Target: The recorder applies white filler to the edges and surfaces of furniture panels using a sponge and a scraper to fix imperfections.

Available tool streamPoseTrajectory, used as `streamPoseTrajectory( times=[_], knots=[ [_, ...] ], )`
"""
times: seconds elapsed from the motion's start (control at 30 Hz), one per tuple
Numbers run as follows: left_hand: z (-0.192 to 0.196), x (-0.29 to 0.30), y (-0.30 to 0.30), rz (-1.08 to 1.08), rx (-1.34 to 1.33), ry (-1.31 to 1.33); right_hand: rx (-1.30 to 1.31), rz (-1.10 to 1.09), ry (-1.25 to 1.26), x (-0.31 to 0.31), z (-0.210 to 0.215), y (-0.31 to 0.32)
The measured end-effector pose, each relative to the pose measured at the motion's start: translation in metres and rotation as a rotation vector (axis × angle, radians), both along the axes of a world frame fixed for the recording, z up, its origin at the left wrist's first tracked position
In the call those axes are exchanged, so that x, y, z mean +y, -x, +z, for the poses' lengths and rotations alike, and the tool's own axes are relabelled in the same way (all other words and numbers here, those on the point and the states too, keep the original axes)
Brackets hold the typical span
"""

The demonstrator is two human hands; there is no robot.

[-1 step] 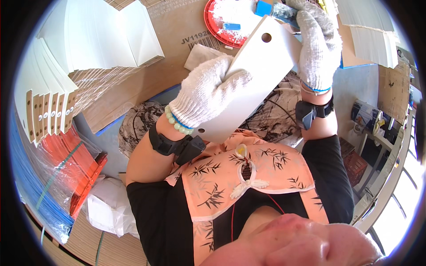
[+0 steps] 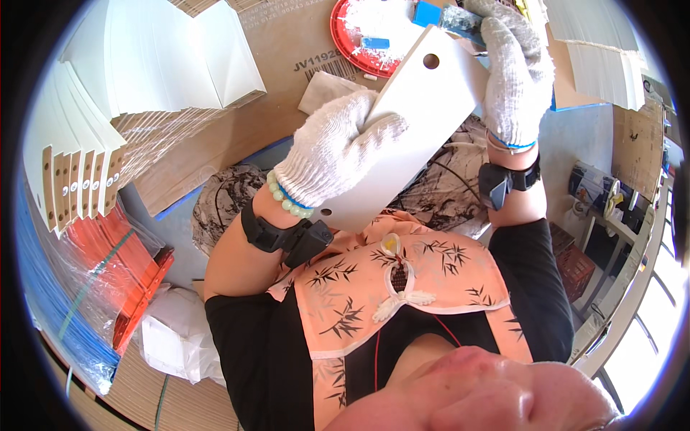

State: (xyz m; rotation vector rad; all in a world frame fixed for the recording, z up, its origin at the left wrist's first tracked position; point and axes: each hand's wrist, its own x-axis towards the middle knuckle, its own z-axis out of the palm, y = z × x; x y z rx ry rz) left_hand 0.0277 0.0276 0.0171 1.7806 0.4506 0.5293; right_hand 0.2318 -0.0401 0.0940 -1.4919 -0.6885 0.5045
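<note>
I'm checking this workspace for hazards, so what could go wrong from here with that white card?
The left hand grips the white punched card by its middle, so it may crease. The card's top edge hangs over the red dish of white paste and could smear. The right hand also holds a blue-grey tool, which might slip.

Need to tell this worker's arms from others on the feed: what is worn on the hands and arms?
Both the left hand and the right hand wear white knitted cotton gloves. The left wrist carries a pale green bead bracelet and a black strap-on device. The right wrist has a blue band at the glove cuff and another black strapped device. Short black sleeves cover the upper arms.
</note>
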Motion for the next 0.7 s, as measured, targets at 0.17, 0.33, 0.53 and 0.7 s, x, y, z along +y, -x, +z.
streamPoseTrajectory(
  times=[0.17,0.33,0.53,0.7],
  knots=[
    [0.009,-0.002,0.001,0.004,0.032,0.064,-0.152,0.008,-0.101,0.0,-0.011,-0.007],
    [0.006,-0.002,0.003,0.029,0.038,0.011,-0.193,0.02,-0.089,0.001,-0.013,-0.007],
    [0.003,-0.001,0.003,0.017,0.033,0.006,-0.128,0.126,-0.129,0.0,-0.013,-0.01],
    [0.005,-0.001,0.004,0.014,0.033,0.003,-0.19,0.139,-0.138,-0.001,-0.013,-0.013]
  ],
)
